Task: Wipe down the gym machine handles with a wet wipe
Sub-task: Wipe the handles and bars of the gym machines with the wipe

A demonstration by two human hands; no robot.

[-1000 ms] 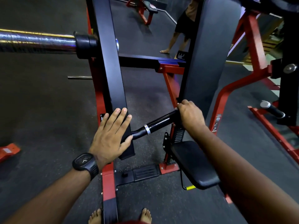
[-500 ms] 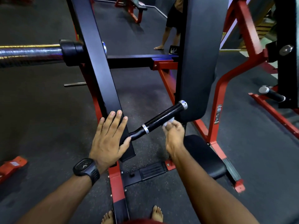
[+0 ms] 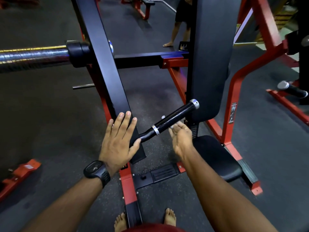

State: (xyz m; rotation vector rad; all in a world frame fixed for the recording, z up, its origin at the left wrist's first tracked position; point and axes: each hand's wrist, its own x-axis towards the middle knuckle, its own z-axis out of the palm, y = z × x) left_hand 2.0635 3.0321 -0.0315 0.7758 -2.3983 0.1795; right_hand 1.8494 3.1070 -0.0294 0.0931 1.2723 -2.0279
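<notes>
Handle (image 3: 173,118) wipe underway, I'd say. Your left hand (image 3: 118,139) is flat, fingers spread, on the upright (image 3: 107,77); right hand (image 3: 181,136) blurred beneath, grip unclear. Next: wrap, stroke full length.

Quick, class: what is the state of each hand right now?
Left hand: open, fingers flat on the black upright.
Right hand: blurred under the handle, white wipe at its fingers; grip cannot be told.
</notes>
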